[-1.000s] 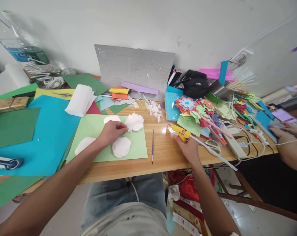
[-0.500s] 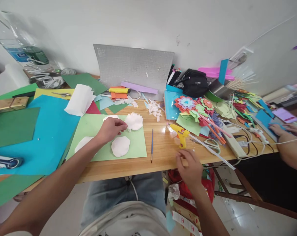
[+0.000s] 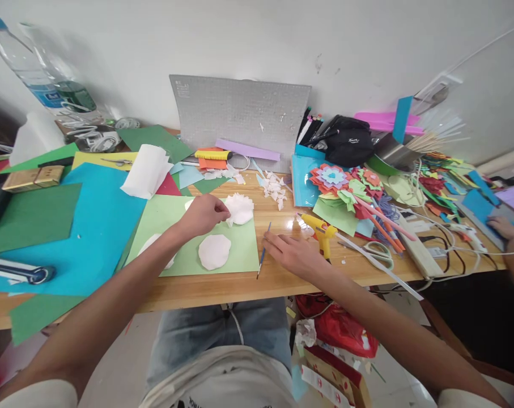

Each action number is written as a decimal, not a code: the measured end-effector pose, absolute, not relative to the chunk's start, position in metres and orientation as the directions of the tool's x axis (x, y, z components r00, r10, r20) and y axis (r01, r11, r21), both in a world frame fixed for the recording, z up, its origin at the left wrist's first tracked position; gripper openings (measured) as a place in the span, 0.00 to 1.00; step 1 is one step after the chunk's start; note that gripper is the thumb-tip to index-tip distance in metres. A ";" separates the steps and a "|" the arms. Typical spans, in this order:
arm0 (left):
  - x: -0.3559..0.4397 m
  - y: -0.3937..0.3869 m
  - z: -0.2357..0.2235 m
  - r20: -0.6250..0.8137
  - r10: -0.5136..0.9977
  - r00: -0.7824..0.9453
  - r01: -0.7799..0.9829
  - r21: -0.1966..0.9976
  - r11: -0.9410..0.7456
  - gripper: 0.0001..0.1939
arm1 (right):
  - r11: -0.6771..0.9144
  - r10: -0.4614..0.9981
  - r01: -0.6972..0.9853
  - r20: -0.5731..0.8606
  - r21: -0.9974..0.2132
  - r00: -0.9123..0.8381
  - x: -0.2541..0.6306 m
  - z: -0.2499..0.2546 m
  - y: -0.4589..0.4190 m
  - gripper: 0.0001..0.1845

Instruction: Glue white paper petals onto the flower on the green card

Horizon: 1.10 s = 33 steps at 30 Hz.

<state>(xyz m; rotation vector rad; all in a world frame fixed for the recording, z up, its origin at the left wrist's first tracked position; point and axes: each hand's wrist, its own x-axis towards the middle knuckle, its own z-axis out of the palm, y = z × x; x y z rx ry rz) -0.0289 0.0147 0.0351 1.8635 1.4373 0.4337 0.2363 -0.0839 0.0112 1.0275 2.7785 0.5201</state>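
Wooden tabletop (image 3: 239, 285), left hand (image 3: 203, 216) arched — grip pinching ruffled paper (image 3: 242, 209), right hand (image 3: 297, 258) palm-down — grip unclosed over paintbrush (image 3: 262, 260)

- We see bright, fairly even light on the pale wall (image 3: 239, 34), shadows soft
- We catch white glare on the wooden table (image 3: 239, 286) by the yellow glue gun's (image 3: 323, 228) nozzle
- We find the wide lens slanting the bottles (image 3: 26, 69)
- We notice a co-worker's hand (image 3: 504, 228) blurred at the right edge
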 end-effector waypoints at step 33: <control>-0.029 0.016 0.014 -0.221 0.925 0.309 0.664 0.746 -0.044 0.09 | 0.384 0.866 0.489 0.489 -0.783 0.103 0.164 -0.004 -0.078 0.05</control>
